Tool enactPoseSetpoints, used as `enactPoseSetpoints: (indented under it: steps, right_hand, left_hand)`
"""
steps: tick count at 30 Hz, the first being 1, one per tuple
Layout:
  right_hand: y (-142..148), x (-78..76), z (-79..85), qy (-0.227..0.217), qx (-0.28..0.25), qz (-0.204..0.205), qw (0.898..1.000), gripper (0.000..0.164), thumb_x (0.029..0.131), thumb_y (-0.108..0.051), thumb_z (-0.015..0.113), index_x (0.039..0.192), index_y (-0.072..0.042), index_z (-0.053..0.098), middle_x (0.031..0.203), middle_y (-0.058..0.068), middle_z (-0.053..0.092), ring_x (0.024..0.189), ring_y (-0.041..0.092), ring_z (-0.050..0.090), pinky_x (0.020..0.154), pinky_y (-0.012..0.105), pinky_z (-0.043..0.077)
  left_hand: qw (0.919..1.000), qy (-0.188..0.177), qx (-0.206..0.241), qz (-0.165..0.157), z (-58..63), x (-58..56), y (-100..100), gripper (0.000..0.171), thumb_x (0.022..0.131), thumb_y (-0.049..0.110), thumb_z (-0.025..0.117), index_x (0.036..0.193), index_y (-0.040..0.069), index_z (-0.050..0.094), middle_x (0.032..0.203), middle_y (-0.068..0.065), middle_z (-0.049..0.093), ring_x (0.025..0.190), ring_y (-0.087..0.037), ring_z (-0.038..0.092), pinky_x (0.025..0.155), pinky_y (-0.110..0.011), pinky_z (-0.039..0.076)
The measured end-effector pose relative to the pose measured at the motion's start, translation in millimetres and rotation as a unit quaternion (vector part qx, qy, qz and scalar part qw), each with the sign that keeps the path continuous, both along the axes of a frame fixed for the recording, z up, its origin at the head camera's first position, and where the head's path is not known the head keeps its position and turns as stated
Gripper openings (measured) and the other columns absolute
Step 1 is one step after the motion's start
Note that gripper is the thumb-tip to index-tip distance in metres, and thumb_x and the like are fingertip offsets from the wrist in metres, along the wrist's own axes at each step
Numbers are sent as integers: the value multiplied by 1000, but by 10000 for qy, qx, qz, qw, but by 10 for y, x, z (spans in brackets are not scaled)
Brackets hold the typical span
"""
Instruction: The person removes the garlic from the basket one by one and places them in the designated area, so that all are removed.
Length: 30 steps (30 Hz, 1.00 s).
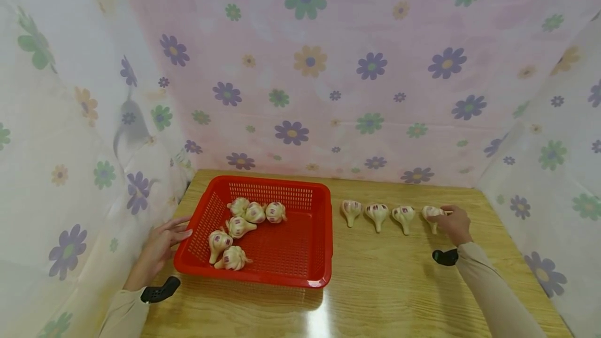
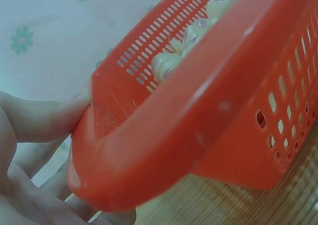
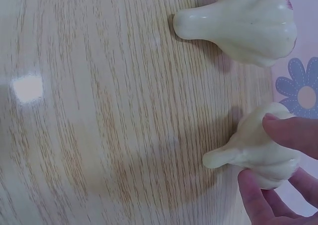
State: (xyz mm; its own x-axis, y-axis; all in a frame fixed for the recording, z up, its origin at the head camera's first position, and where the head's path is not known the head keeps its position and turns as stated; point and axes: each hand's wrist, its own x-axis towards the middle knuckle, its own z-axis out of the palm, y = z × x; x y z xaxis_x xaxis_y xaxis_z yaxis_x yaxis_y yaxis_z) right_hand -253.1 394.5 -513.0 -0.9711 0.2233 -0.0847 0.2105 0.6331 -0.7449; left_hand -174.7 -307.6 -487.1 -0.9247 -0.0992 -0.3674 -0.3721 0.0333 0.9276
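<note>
My right hand (image 1: 455, 224) pinches a garlic bulb (image 3: 266, 148) at the right end of a row on the table, thumb on one side and fingers on the other. Its stem points toward me. Beside it in the row lie three more bulbs, the nearest garlic bulb (image 1: 404, 218) a short gap to the left. My left hand (image 1: 161, 244) holds the rim of a red plastic basket (image 1: 253, 278) at its left side; the left wrist view has the thumb on the rim and fingers beneath it. Several garlic bulbs (image 1: 238, 227) lie in the basket's left part.
The wooden table (image 1: 375, 286) carries the basket on its left half. A flowered cloth (image 1: 328, 93) hangs behind the table and on both sides. Each wrist wears a black device (image 1: 443, 257).
</note>
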Motion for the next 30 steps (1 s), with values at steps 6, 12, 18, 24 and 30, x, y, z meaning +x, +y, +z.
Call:
enactPoseSetpoints:
  steps: [6,12,18,24,30]
  right_hand:
    - [-19,22,17,179,47,41,9998,62,89,-20,64,130,19,38,114,39,46,87,41,55,64,42,49]
    - [-21,28,63,213,32,197,9996,60,89,-17,62,130,20,38,121,42,41,92,46,56,68,46,51]
    - [-52,4,165,-164,-128,214,9996,65,92,-21,59,137,16,31,134,43,29,117,55,35,86,60,41]
    - [-151,-35,299,-96,-324,88,9994,64,91,-20,61,138,13,32,137,43,23,122,55,29,88,60,39]
    - [-260,-88,419,-47,-443,250,9987,66,91,-21,61,140,12,31,138,43,22,123,56,29,92,61,38]
  left_hand:
    - [9999,104,33,-52,15,-2,10,59,92,17,60,144,4,35,120,-6,59,92,-15,63,81,-40,53]
    - [9999,107,90,-63,37,11,19,60,92,15,61,144,3,34,112,0,61,91,-14,63,80,-39,53]
    - [9998,119,138,-46,40,12,15,59,91,15,61,143,3,35,109,2,62,91,-15,63,80,-38,53]
    - [9997,120,211,-28,35,15,3,60,91,15,62,143,4,36,108,4,62,91,-14,63,80,-39,54]
    - [9998,139,165,-56,24,24,-5,60,91,16,62,143,4,36,109,3,62,91,-14,63,80,-39,54]
